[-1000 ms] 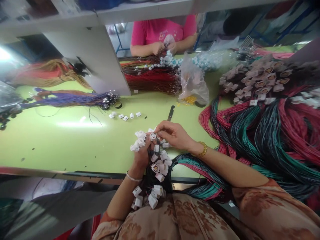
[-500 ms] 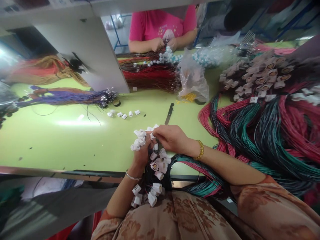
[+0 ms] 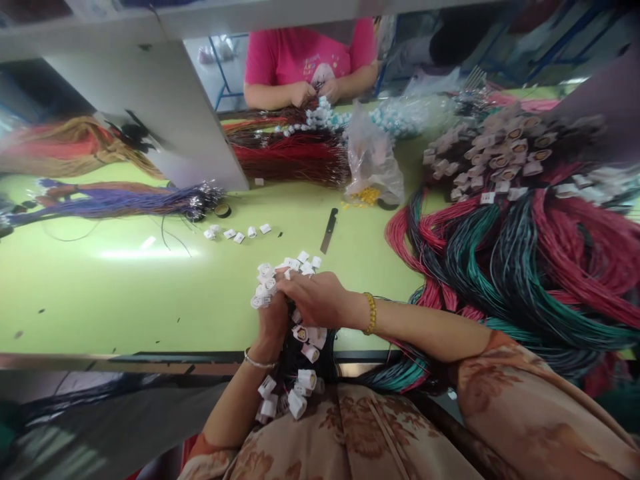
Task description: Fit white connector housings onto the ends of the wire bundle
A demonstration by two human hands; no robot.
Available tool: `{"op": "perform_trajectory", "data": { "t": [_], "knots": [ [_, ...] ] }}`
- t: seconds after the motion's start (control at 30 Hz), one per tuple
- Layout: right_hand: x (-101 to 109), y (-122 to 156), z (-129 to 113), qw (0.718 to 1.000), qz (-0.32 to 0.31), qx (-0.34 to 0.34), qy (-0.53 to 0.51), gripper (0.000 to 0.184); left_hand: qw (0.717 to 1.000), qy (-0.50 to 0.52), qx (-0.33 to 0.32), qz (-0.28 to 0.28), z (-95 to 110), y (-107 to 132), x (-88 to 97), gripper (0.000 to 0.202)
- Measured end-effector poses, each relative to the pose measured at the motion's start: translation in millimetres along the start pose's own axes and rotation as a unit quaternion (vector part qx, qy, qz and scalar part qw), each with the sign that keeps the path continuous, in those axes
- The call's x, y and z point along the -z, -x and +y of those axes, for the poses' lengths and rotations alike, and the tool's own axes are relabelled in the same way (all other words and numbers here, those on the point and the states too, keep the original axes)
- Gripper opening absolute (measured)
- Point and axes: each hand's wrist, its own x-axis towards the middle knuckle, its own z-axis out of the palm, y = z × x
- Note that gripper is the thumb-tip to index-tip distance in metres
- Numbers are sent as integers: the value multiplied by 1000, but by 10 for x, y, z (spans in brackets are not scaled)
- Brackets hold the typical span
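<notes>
Main item: white plugs (image 3: 264,285) on dark wires (image 3: 327,353), bunched approx. mid-length of desk (image 3: 125,293), just in from near edge. Bunch is gripped by left hand (image 3: 273,317), fingers curled round it; finger detail mostly hidden. Right hand (image 3: 323,301) is laid across from the R, thumb & fingers bent in against bunch; tips hidden, so whether a plug is pinched can't be told.

Step in hand (judged): plugs being gathered/arranged by R fingers in L fist. Next move prob. calls for steady L grip, one plug singled out by R fingertips, wires not snagged.

Direction: plugs by L thumb are turned w/ roundish ends up, twd wearer; others stick out past R knuckles twd far edge, axes mixed. Long axis of bunch: roughly far-to-near, wires led down over near edge; several lower plugs hung at lap, pointing various ways.

Nearby: knife (image 3: 329,231) laid beyond hands, handle twd far edge, blade twd near edge. Loose plugs (image 3: 239,235) scattered in short row, L of knife. Big wire bundles (image 3: 500,260) heaped at R part of desk, well apart from fist.
</notes>
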Motion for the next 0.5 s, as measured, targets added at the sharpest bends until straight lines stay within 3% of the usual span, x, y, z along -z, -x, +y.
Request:
{"op": "perform_trajectory", "data": {
  "t": [0.07,0.17,0.27,0.33,0.4,0.5],
  "knots": [
    [60,-49,189,998,10,-45,-33,41,1000,-27,-4,13,46,-22,-5,18],
    [259,-74,792,977,79,-188,-65,30,993,-74,-54,73,134,-26,-31,13],
    [440,30,1516,924,162,-346,-5,27,986,-77,-93,118,186,0,-61,28],
    [484,135,1880,886,151,-437,31,27,989,-29,-93,109,190,23,-86,45],
    [467,215,2092,871,143,-469,39,26,992,37,-94,82,170,41,-110,62],
    [394,246,2198,869,145,-472,27,21,987,98,-119,49,120,52,-121,57]
  ]
}}
